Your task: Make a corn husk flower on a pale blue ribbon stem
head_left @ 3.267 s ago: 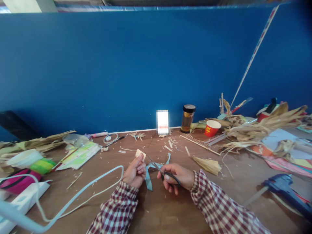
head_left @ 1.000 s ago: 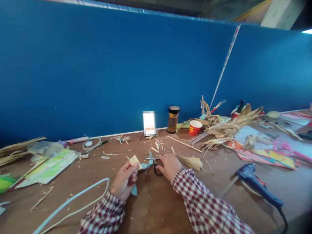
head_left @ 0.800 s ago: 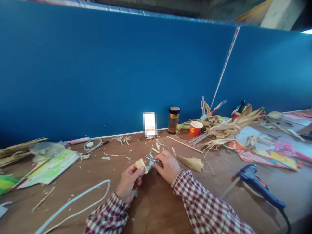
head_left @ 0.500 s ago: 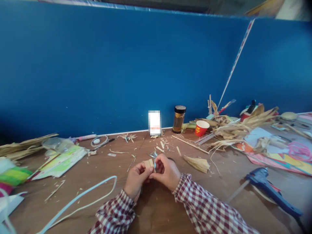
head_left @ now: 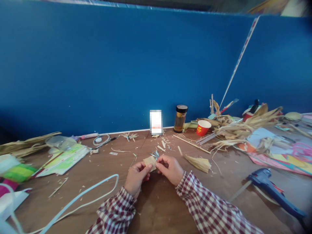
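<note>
My left hand point(head_left: 136, 175) is closed, its thumb and fingers pinching a small flat piece of pale dried corn husk point(head_left: 149, 161). Close on the other side, my right hand point(head_left: 170, 167) has thumb and forefinger pinched together at the right edge of that piece. Its remaining fingers are curled, and their inner side is hidden. Just beyond the fingertips lie pale blue strips point(head_left: 155, 153) on the brown table point(head_left: 156, 211). A larger dried husk piece point(head_left: 198, 163) rests to the right of my right hand.
A dark-lidded jar point(head_left: 180, 118) and a red paper cup point(head_left: 203, 127) stand at the back. Dried husks point(head_left: 255, 123) are heaped at right, above a blue glue gun point(head_left: 275, 191). Pale cable point(head_left: 85, 191) loops at front left. A blue partition point(head_left: 122, 65) closes the far side.
The husk piece now shows flatter and broader between my hands. My right fingers have shifted along its edge, and the bluish bit beside them no longer shows there. The view has turned slightly left.
</note>
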A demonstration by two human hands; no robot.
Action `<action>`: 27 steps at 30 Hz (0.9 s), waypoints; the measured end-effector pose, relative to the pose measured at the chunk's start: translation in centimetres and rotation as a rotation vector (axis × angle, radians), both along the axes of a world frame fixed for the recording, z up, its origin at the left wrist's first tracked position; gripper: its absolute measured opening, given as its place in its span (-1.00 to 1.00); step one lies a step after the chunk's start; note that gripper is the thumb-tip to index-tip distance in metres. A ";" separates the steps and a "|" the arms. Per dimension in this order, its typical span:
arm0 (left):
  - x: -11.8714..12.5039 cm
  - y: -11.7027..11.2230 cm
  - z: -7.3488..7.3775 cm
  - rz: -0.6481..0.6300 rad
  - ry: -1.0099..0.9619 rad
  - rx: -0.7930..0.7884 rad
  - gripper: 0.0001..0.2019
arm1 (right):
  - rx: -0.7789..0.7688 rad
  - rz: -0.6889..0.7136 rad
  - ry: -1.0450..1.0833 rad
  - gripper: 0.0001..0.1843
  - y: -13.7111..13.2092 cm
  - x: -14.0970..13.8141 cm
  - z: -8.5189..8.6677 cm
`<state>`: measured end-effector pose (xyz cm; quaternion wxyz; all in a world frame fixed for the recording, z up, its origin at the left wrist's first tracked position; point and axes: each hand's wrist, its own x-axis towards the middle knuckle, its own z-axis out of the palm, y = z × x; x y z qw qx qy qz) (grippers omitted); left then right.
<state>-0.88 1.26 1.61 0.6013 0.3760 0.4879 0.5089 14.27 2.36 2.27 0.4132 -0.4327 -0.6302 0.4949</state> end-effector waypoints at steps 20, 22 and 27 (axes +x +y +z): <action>-1.4 0.6 0.4 0.109 -0.143 -0.035 -0.67 | -0.173 -0.163 -0.016 -0.79 2.1 2.3 -0.1; -1.5 0.7 0.5 0.104 -0.151 -0.064 -0.69 | -0.182 -0.218 -0.017 -0.82 2.5 2.6 -0.2; -1.3 0.5 0.3 0.044 -0.095 -0.045 -0.70 | -0.112 -0.340 -0.147 -0.86 2.9 3.2 -1.0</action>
